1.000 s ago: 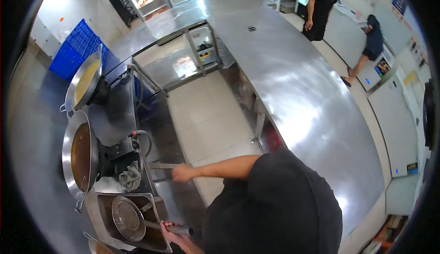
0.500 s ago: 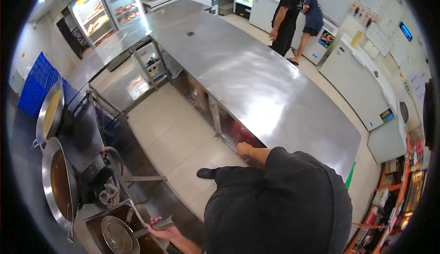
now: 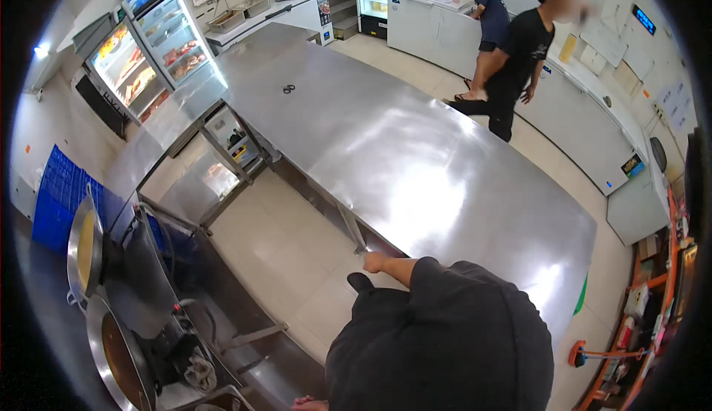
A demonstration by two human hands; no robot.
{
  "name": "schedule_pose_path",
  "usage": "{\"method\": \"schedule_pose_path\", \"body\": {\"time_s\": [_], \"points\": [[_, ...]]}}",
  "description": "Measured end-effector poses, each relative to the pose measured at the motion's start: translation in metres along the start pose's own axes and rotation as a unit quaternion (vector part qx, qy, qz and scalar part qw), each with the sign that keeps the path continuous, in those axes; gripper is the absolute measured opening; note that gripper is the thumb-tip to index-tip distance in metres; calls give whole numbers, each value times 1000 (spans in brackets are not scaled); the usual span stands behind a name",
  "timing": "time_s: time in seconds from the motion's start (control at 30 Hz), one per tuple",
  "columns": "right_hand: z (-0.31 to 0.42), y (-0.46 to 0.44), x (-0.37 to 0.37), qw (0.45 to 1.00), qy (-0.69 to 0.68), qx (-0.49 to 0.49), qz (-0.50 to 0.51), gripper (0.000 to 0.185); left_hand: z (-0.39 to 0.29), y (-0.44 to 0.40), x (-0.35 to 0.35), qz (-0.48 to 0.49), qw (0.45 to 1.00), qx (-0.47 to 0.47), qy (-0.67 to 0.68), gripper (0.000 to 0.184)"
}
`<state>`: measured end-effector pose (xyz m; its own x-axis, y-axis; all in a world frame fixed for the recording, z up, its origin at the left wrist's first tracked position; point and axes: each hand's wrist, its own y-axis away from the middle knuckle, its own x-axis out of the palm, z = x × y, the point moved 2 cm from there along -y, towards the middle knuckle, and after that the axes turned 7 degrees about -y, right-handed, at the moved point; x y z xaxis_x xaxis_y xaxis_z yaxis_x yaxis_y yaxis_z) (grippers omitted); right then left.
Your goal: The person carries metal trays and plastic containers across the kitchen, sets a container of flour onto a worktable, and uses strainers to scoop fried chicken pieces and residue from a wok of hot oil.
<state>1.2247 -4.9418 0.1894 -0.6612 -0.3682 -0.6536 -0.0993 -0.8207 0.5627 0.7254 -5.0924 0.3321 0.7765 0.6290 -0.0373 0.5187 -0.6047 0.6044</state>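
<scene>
Loosely curled, the right hand's [image 3: 376, 261] fingers hang near the steel table [image 3: 371, 126] at one o'clock; left hand [image 3: 310, 404], seven o'clock, fingers unclear.

White-streaked silver-grey steel table [image 3: 356, 107], cream floor of faintly lined tiles [image 3: 271, 226], plain black short-sleeved shirt [image 3: 445, 337], blue plastic crate [image 3: 55, 200], yellow liquid [image 3: 87, 246] in the farther round silver wok [image 3: 74, 244], reddish-brown liquid [image 3: 122, 359] in the nearer round silver wok [image 3: 96, 337], white chest freezer [image 3: 419, 29].
</scene>
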Motion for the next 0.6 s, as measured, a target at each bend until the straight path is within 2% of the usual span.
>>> {"method": "schedule_pose_path", "body": {"time_s": [0.13,0.27,0.33,0.43,0.53,0.6], "points": [[10,-90,-10,998,-61,-2,-6,35,4,-34,56,25,994,-43,-99,29],[47,-111,-66,993,-116,-28,-1,35,-6,-67,123,57,981,-56,-178,27],[47,-144,-64,990,-108,-90,-32,25,-16,-82,156,73,972,-60,-215,26],[49,-162,-70,984,-166,-61,0,27,-29,-107,191,91,957,-60,-270,24],[44,-178,-69,988,-145,-56,8,38,-38,-130,224,109,943,-60,-308,23],[42,-178,-80,982,-172,-58,-50,38,-45,-146,248,123,936,-58,-323,22]]}}
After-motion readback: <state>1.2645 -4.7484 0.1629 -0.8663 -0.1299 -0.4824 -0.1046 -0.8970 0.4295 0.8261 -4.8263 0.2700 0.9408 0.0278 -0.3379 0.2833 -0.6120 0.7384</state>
